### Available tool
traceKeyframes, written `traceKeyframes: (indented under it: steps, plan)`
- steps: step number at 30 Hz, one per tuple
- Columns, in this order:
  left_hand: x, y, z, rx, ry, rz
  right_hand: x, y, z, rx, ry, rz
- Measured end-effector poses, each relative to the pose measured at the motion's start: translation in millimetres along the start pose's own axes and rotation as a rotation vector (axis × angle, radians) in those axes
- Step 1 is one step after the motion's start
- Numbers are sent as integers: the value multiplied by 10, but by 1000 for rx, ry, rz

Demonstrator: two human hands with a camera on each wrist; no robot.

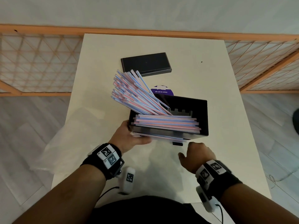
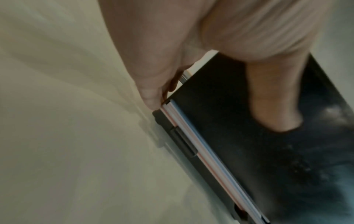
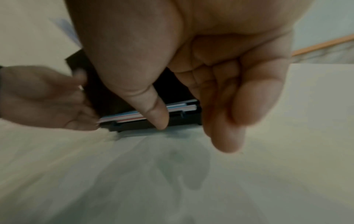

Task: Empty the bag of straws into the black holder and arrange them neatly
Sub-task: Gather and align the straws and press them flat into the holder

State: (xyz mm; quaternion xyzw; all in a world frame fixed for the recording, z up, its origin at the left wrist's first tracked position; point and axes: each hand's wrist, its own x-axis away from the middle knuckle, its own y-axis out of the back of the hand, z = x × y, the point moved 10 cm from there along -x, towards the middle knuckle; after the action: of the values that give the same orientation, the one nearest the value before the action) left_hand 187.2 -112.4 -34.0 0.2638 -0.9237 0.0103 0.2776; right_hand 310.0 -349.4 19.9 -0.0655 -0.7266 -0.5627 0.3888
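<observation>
The black holder stands open on the white table. One layer of striped straws lies flat inside it. A second bunch leans out over its back left wall. More straws show in the slot along the holder's front base. My left hand grips the holder's front left corner, with its thumb on the black wall. My right hand hovers just before the holder's front, fingers loosely curled and holding nothing. Its thumb points down by the slot.
The holder's black lid lies flat at the back of the table. A purple round sticker sits behind the holder. A clear plastic bag lies crumpled over the table's left edge. Wooden lattice panels flank the table.
</observation>
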Motion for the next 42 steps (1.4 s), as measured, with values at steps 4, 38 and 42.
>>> traceKeyframes:
  steps: [4, 38, 42]
  plan:
    - [-47, 70, 72, -232, 120, -144, -124, -118, -130, -232, -62, 0]
    - [235, 59, 277, 267, 391, -304, -273, -706, -234, -1526, -344, -97]
    - [240, 22, 283, 301, 401, -302, -252, -658, -249, -1541, -315, -124]
